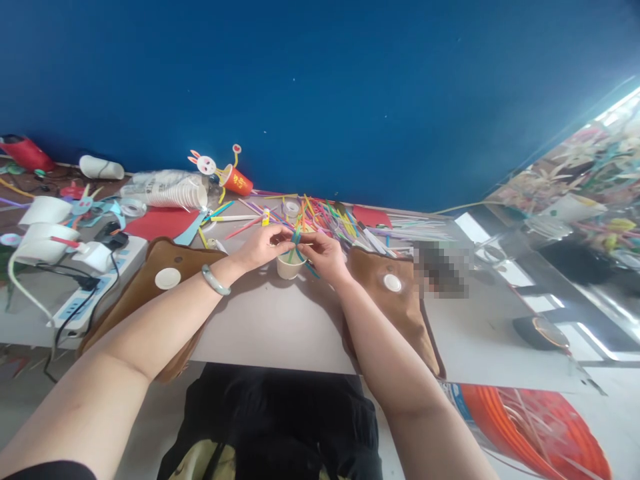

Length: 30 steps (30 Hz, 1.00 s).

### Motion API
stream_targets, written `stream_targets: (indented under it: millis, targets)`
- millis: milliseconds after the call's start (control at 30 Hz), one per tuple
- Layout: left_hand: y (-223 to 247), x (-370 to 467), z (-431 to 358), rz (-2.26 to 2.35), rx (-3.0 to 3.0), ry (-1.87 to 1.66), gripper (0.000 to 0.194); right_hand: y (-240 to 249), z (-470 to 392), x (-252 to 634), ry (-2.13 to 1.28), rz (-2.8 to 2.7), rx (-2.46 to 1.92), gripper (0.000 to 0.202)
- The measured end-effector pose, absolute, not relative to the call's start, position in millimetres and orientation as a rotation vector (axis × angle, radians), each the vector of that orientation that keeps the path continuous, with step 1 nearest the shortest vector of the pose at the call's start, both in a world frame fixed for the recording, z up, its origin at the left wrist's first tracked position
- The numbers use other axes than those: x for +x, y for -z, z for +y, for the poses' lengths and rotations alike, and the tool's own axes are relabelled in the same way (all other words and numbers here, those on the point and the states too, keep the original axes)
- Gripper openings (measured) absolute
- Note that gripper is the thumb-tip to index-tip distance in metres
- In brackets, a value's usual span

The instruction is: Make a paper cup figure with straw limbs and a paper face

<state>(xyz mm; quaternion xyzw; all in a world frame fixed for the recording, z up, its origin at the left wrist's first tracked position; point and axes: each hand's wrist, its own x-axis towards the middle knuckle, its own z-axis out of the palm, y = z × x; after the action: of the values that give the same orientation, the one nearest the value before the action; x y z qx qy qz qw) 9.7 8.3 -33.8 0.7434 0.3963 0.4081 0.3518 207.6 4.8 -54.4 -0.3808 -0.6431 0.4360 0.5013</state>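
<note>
- While black clothing (280,420) fills the nearest part of the view, an orange container (530,427) sits below the table edge on the right.
- On the grey table (280,327), two brown pads (145,293) (385,300) lie well apart, one under each forearm, each with a white disc (167,279) (393,283) on it.
- The left hand (263,248), with a pale bracelet (216,281) at its wrist, is closed, thumb and fingers pinching the green and blue strips (296,240).
- The right hand (323,257) is closed too, its fingertips gripping the same strips from the other side.
- The strips are upright at the mouth of a pale cup (291,267), which stands between the pads, just below the hands.
- To the left lies a white power strip (103,287) with plugs in it.
- Beyond the hands, a yellow glue stick (265,217) stands near a heap of loose coloured strips (335,220).
- Farther left are red paper (161,223), stacked cups (167,193) in clear wrap, and a tilted red cup (237,181) with a rabbit face (206,164) beside it.
- Behind everything rises a blue wall (300,93).
</note>
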Motion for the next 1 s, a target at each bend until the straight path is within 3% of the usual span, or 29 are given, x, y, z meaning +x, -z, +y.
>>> stream_targets:
  millis: [200,400,500,1000]
  targets:
    - [25,4,8,1.083,1.989,-1.064,0.019,48,2,209,-1.081,-1.547,-0.911,0.046]
    - [23,-3,9,1.126,2.013,-1.035,0.026,43,-4,211,-0.997,-1.820,-0.945,0.060]
    - [23,-4,10,1.065,2.025,-1.017,0.034,44,-6,209,-0.887,-1.947,-0.955,0.051]
    - [28,2,10,1.005,2.123,-1.119,0.014,47,-7,208,-0.747,-2.046,-0.983,0.042]
